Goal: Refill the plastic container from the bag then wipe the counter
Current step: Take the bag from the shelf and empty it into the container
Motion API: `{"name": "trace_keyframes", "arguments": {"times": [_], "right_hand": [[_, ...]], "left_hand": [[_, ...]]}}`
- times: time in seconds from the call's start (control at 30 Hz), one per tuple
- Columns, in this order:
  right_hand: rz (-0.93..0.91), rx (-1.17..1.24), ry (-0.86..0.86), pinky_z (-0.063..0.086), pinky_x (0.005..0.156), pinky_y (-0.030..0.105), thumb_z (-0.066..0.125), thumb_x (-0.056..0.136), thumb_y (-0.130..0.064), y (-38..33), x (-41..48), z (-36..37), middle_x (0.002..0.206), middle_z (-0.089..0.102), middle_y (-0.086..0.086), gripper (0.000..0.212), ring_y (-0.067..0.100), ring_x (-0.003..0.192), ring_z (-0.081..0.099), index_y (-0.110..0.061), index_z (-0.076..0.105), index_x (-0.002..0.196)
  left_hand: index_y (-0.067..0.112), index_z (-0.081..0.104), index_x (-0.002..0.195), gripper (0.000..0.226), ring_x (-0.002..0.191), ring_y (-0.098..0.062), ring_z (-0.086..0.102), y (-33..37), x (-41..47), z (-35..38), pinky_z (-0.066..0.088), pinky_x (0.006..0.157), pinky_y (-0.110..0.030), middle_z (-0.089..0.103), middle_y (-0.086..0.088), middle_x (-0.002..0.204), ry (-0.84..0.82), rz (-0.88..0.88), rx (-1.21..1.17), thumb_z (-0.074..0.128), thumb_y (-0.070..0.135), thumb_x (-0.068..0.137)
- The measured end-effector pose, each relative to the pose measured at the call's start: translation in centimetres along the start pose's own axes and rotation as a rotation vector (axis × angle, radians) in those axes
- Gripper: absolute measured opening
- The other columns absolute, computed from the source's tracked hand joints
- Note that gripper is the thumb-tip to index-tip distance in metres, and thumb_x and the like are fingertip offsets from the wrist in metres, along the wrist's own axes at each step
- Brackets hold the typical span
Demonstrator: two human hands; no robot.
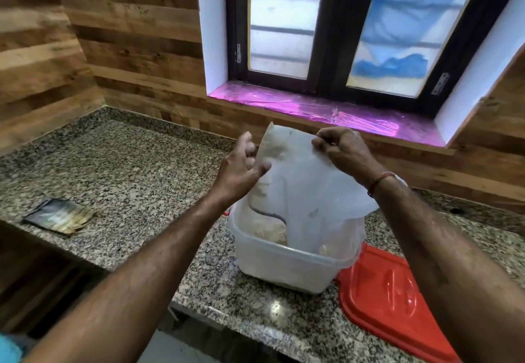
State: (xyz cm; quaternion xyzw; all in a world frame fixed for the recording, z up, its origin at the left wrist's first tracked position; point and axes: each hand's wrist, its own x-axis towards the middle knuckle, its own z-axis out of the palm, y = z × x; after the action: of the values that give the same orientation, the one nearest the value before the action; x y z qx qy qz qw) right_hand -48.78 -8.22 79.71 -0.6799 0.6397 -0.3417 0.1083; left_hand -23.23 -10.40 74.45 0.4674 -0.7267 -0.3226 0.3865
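Plastic container point(284, 263) is sitting near the front edge of the worktop point(127, 169), its red lid point(392, 300) lying flat just beside it on your right.

From the head camera: you're holding the bag point(301, 180) upended, its mouth hanging down inside the container, where pale powder point(272, 232) is piling up. Your right hand point(343, 149) is pinching the bag's top edge, its fingers point(321, 143) curled tight on the plastic. Your left hand point(241, 169) is lying against the bag's left edge with its digits spread and loosely bent. It's blurred, and I'm not seeing a real grip there.

You're emptying out the last of it, I'd say. Be lifting straight up by the pinch, patting the side gently, and guarding that mouth inside the rim, or you're making the wiping harder.
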Motion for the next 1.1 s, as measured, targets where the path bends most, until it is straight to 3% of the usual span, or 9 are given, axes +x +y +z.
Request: {"name": "trace_keyframes", "arguments": {"times": [0.1,0.17,0.27,0.6,0.73,0.87,0.93,1.0,1.1], "right_hand": [[0.044,0.108,0.006,0.047,0.066,0.034,0.065,0.101,-0.026,0.6,0.0,-0.5,0.061,0.058,-0.012,0.038,0.012,0.062,0.052,-0.039,0.068,0.065],[0.047,0.158,0.015,0.046,0.067,0.031,0.067,0.1,-0.022,0.8,-0.3,-0.6,0.063,0.061,-0.014,0.035,0.009,0.064,0.054,-0.036,0.07,0.068],[-0.021,0.218,-0.026,0.051,0.071,0.028,0.073,0.096,-0.029,-1.0,-0.6,-0.2,0.086,0.071,-0.008,0.006,0.009,0.079,0.064,-0.028,0.073,0.09],[0.12,0.309,0.155,0.057,0.068,0.044,0.074,0.087,-0.039,-0.6,0.8,-0.5,0.072,0.071,-0.002,0.022,0.013,0.067,0.062,-0.021,0.074,0.075],[0.144,0.341,0.189,0.05,0.065,0.028,0.075,0.092,-0.029,-0.2,1.2,-1.2,0.07,0.07,-0.004,0.022,0.009,0.063,0.059,-0.016,0.075,0.075],[0.146,0.279,0.228,0.052,0.064,0.032,0.078,0.089,-0.033,0.5,1.1,-1.1,0.071,0.071,-0.001,0.023,0.01,0.064,0.06,-0.015,0.075,0.075],[0.125,0.297,0.205,0.053,0.066,0.033,0.077,0.091,-0.03,0.5,0.9,-1.2,0.07,0.068,-0.002,0.023,0.011,0.066,0.059,-0.015,0.074,0.073],[0.09,0.315,0.113,0.051,0.066,0.03,0.075,0.095,-0.024,0.4,0.7,-1.4,0.07,0.067,-0.003,0.025,0.011,0.065,0.059,-0.017,0.073,0.071],[0.099,0.313,0.104,0.048,0.065,0.031,0.074,0.094,-0.027,0.4,0.9,-1.3,0.068,0.07,-0.004,0.026,0.01,0.064,0.058,-0.018,0.074,0.069]], "left_hand": [[0.021,0.074,0.095,0.017,0.087,-0.012,0.074,-1.5,-1.4,0.5,0.063,0.078,-0.045,0.078,0.007,0.092,-0.083,-0.093,0.006,0.081,0.033,0.085],[0.019,0.072,0.079,0.019,0.077,-0.012,0.072,-1.7,-2.3,0.9,0.06,0.072,-0.041,0.076,0.007,0.079,0.003,-0.121,-0.008,0.083,0.033,0.082],[0.019,0.072,0.079,0.015,0.075,-0.013,0.071,-1.3,-2.9,1.9,0.058,0.069,-0.039,0.074,0.008,0.076,0.096,-0.097,-0.016,0.08,0.031,0.082],[0.02,0.072,0.101,0.018,0.095,-0.017,0.072,-2.8,-4.1,2.8,0.061,0.084,-0.04,0.078,0.002,0.101,0.081,-0.177,0.049,0.078,0.013,0.085],[0.019,0.069,0.079,0.014,0.079,-0.015,0.072,-2.6,-3.9,3.3,0.063,0.071,-0.043,0.074,0.006,0.081,0.116,-0.211,0.096,0.082,0.015,0.081],[0.017,0.071,0.071,0.016,0.074,-0.015,0.072,-3.1,-4.1,3.5,0.061,0.066,-0.037,0.071,0.008,0.073,0.133,-0.196,0.172,0.085,0.014,0.079],[0.016,0.071,0.079,0.012,0.081,-0.019,0.073,-3.3,-4.0,3.6,0.057,0.064,-0.032,0.072,0.007,0.077,0.151,-0.182,0.161,0.083,0.015,0.082],[0.017,0.069,0.12,0.032,0.108,-0.026,0.07,-3.1,-4.1,3.8,0.057,0.08,-0.034,0.074,-0.004,0.111,0.163,-0.14,0.146,0.078,0.023,0.089],[0.018,0.017,0.164,0.083,0.147,-0.028,0.039,-2.6,-4.0,4.6,0.04,0.114,-0.044,0.034,-0.01,0.165,0.069,-0.088,0.133,0.065,0.037,0.099]]}}
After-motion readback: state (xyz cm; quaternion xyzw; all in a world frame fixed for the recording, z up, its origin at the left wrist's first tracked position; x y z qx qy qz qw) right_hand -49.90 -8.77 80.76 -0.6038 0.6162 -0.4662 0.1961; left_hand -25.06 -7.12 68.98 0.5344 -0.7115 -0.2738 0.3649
